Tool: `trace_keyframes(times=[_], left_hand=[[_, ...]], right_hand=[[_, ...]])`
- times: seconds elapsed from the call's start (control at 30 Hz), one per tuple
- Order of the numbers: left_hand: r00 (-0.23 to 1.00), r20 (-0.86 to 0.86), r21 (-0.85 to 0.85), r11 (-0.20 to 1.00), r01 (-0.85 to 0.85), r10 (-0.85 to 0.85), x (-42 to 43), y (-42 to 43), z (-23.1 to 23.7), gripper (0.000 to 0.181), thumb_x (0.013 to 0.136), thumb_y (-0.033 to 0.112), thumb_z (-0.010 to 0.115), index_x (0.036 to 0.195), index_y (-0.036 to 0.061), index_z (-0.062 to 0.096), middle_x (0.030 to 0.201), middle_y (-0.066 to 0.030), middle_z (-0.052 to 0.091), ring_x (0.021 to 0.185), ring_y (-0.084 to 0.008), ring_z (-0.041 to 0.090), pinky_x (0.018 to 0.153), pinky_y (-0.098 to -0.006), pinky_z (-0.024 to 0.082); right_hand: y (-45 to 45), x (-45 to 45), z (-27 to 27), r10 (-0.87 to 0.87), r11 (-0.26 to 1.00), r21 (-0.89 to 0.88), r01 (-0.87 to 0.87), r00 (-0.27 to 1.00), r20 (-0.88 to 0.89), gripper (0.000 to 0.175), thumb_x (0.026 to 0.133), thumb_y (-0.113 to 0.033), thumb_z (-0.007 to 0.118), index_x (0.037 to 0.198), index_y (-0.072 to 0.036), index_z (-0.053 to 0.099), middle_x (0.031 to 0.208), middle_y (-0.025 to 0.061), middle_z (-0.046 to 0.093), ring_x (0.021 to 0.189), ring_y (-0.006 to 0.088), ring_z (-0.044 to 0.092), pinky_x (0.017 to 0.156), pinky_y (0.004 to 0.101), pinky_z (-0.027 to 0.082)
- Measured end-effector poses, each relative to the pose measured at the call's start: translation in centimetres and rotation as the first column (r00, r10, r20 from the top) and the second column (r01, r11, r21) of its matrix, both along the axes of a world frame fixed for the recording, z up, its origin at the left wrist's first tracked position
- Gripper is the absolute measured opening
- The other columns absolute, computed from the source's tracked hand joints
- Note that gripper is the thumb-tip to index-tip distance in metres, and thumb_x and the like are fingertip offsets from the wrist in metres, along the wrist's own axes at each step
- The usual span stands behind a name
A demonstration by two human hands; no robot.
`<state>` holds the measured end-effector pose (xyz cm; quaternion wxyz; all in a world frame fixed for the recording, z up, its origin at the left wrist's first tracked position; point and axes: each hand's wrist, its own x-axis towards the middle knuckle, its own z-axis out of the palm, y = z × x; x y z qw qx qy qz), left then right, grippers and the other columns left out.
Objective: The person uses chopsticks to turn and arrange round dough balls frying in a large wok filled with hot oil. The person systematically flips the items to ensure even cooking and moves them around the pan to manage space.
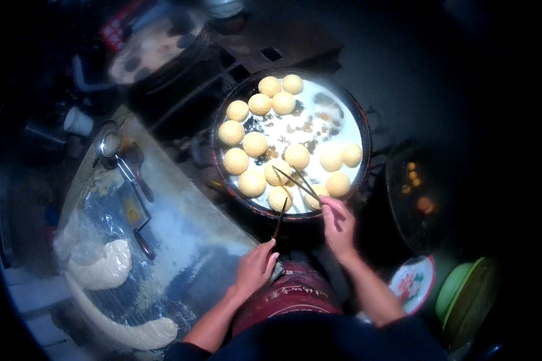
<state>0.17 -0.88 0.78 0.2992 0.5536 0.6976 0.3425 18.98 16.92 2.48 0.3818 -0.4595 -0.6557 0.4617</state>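
A wide round pan [366,135] of foaming oil lies before me, with several round golden sesame balls [254,144] floating in it, mostly along its left and lower sides. Between the fingers of my right hand [340,225] is a pair of long chopsticks [301,185], spread apart. Their tips reach over a ball [277,172] near the middle of the lower side. My left hand [255,267], below the pan's near rim, grips a dark thin stick [279,221]. Its tip overlaps the nearest ball [278,200]; whether it touches is unclear.
Left of me, a floured worktop [180,243] holds plastic-covered dough [104,266], a wire-handled strainer [108,142] and a dough cutter [135,212]. A dark wok [399,212] with small fried pieces stands right. Lower right are a patterned enamel dish [413,282] and a green basin [454,289].
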Motion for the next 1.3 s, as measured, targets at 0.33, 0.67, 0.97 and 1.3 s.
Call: trace_keyframes(times=[0.33,0.67,0.97,1.3], left_hand=[[1.000,0.023,-0.035,0.999,0.017,-0.017,0.9,2.1,-1.7,0.033,0.101,0.020,0.070,0.127,0.0002,0.063,0.110,-0.0222,0.074,0.101,-0.0431,0.071,0.085,-0.0489,0.058],[0.999,-0.014,-0.066,0.997,-0.031,0.030,0.4,0.5,-0.6,0.033,0.101,0.021,0.070,0.129,0.0040,0.064,0.114,-0.0209,0.074,0.103,-0.0427,0.071,0.086,-0.0490,0.058],[0.999,-0.008,-0.044,0.998,-0.053,0.053,0.0,0.0,0.3,0.037,0.101,0.020,0.071,0.133,0.0027,0.064,0.116,-0.0220,0.074,0.104,-0.0429,0.072,0.088,-0.0477,0.058],[0.994,-0.039,0.066,0.993,-0.101,0.103,-1.4,-1.8,-0.2,0.036,0.098,0.010,0.073,0.132,0.0002,0.064,0.111,-0.0211,0.074,0.098,-0.0392,0.074,0.085,-0.0433,0.058]], right_hand=[[-1.4,-0.8,-2.2,0.047,0.974,0.213,-0.083,0.984,0.170,0.021,0.101,-0.002,0.068,0.122,0.000,0.070,0.116,0.0164,0.074,0.115,0.0293,0.072,0.100,0.0386,0.056],[-2.4,-1.4,0.1,0.075,0.956,0.271,-0.112,0.986,0.146,0.019,0.098,0.004,0.067,0.117,0.000,0.069,0.115,0.0209,0.073,0.116,0.0370,0.072,0.098,0.0427,0.057],[-2.7,-1.2,-0.7,-0.075,0.995,0.069,0.077,0.997,-0.031,0.017,0.106,-0.006,0.063,0.119,0.002,0.071,0.119,0.0166,0.074,0.111,0.0254,0.071,0.096,0.0354,0.055],[-5.5,6.3,2.5,-0.106,0.984,0.156,0.083,0.983,0.149,0.021,0.104,0.000,0.060,0.122,0.002,0.070,0.128,0.0180,0.072,0.121,0.0281,0.069,0.107,0.0379,0.052]])
